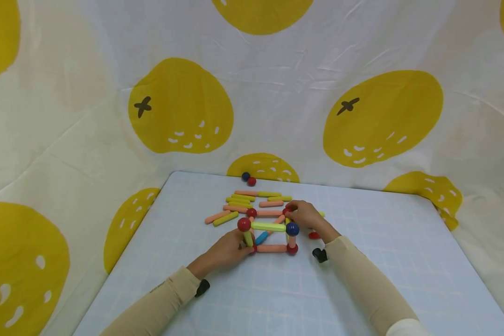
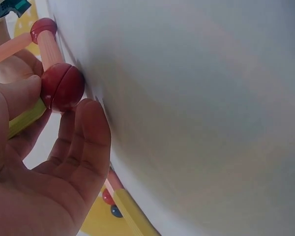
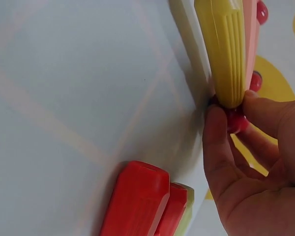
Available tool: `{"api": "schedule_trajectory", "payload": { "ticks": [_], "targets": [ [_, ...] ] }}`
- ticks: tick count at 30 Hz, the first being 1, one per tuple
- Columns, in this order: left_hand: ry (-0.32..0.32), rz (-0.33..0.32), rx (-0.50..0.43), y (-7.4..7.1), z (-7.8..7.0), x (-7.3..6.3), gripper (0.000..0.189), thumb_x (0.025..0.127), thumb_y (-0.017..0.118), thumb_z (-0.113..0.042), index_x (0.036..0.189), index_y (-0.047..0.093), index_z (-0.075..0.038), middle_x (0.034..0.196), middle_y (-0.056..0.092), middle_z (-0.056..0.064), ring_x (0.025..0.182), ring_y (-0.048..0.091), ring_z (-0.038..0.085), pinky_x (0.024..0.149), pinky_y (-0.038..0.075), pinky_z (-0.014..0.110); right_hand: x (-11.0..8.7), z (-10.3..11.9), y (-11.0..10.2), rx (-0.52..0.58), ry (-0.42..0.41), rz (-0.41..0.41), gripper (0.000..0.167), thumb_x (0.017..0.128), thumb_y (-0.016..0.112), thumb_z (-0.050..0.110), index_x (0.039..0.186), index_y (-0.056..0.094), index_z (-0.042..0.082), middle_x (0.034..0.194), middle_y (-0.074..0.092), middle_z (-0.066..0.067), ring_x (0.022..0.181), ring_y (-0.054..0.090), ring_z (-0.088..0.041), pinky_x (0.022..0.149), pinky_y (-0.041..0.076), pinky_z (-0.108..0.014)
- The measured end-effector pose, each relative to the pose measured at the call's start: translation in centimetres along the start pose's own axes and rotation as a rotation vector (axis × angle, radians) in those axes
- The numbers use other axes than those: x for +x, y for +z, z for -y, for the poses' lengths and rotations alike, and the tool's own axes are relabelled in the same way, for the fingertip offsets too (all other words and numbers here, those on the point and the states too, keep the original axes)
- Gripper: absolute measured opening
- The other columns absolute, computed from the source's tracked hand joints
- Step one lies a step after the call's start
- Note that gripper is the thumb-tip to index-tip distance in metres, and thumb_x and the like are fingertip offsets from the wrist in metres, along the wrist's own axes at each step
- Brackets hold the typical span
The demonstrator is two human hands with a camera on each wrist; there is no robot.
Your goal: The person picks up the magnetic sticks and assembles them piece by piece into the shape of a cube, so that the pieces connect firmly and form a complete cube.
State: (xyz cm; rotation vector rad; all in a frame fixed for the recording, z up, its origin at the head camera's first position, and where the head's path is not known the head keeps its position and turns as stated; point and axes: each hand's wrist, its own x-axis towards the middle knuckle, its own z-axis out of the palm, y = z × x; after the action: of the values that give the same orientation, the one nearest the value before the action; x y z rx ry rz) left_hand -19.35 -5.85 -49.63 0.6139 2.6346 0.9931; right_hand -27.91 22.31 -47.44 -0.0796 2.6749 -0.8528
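Observation:
A frame of magnetic sticks and balls stands on the table point(image 1: 269, 298). My left hand point(image 1: 224, 252) holds its near left bottom corner, thumb and fingers around a red ball point(image 2: 63, 87) where pink and yellow-green sticks meet. At the far right corner, my right hand point(image 1: 305, 215) pinches another red ball point(image 3: 237, 122), with a yellow stick point(image 3: 223, 54) running from it. Above the near side, a light green stick point(image 1: 269, 227) spans from a raised red ball point(image 1: 244, 224) to a dark blue ball point(image 1: 292, 229). Inside the base, a blue stick point(image 1: 262, 238) lies diagonally.
Behind and left of the frame lie several loose yellow and pink sticks point(image 1: 226, 219). Two spare balls point(image 1: 251, 181), one red and one dark blue, sit at the back edge. Red sticks point(image 3: 137, 196) lie beside my right hand. A fruit-patterned cloth point(image 1: 277, 93) hangs behind the table.

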Motion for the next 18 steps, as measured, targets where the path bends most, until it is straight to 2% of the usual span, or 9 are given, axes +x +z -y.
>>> {"api": "schedule_trajectory", "payload": {
  "ticks": [4,7,10,14,18],
  "targets": [
    [-0.004,0.004,-0.002,-0.1,0.0,0.0,0.02,0.096,0.072,-0.023,0.112,0.061,-0.023,0.099,0.062,-0.006,0.093,0.056,0.015,0.087,0.052,0.035,-0.2,0.0,-0.1,0.006,0.004,0.001,0.038,0.102,0.063,0.029,0.136,0.062,0.011,0.133,0.064,-0.012,0.107,0.058,-0.026,0.098,0.051,-0.045],
    [-0.012,0.012,-0.038,-0.2,0.0,0.0,0.025,0.095,0.073,-0.024,0.117,0.06,-0.021,0.102,0.063,-0.005,0.09,0.057,0.015,0.081,0.051,0.033,-0.5,-0.1,-0.2,0.001,-0.01,-0.006,0.04,0.102,0.062,0.03,0.136,0.061,0.01,0.134,0.064,-0.013,0.11,0.059,-0.027,0.098,0.051,-0.046],
    [-0.016,-0.001,-0.092,-0.5,-0.2,-0.2,0.036,0.095,0.074,-0.027,0.126,0.057,-0.019,0.107,0.062,-0.004,0.086,0.058,0.014,0.075,0.051,0.029,-1.2,-0.9,-0.8,-0.007,-0.023,-0.034,0.042,0.103,0.06,0.034,0.138,0.06,0.011,0.134,0.064,-0.015,0.105,0.061,-0.026,0.091,0.053,-0.041],
    [0.015,-0.066,-0.157,-1.6,-0.8,-1.1,0.048,0.096,0.072,-0.03,0.137,0.051,-0.016,0.116,0.06,-0.002,0.088,0.06,0.013,0.072,0.052,0.026,-2.6,-3.3,-2.7,0.021,0.02,-0.058,0.046,0.104,0.056,0.038,0.14,0.057,0.011,0.13,0.065,-0.017,0.091,0.063,-0.023,0.075,0.053,-0.032],
    [0.049,-0.139,-0.237,-2.9,-1.5,-1.9,0.051,0.1,0.068,-0.027,0.146,0.047,-0.02,0.125,0.061,-0.002,0.096,0.061,0.015,0.074,0.054,0.026,-4.2,-7.2,-4.4,0.075,0.077,-0.053,0.046,0.105,0.053,0.037,0.139,0.056,0.005,0.115,0.067,-0.017,0.083,0.063,-0.019,0.07,0.053,-0.028]
  ]
}}
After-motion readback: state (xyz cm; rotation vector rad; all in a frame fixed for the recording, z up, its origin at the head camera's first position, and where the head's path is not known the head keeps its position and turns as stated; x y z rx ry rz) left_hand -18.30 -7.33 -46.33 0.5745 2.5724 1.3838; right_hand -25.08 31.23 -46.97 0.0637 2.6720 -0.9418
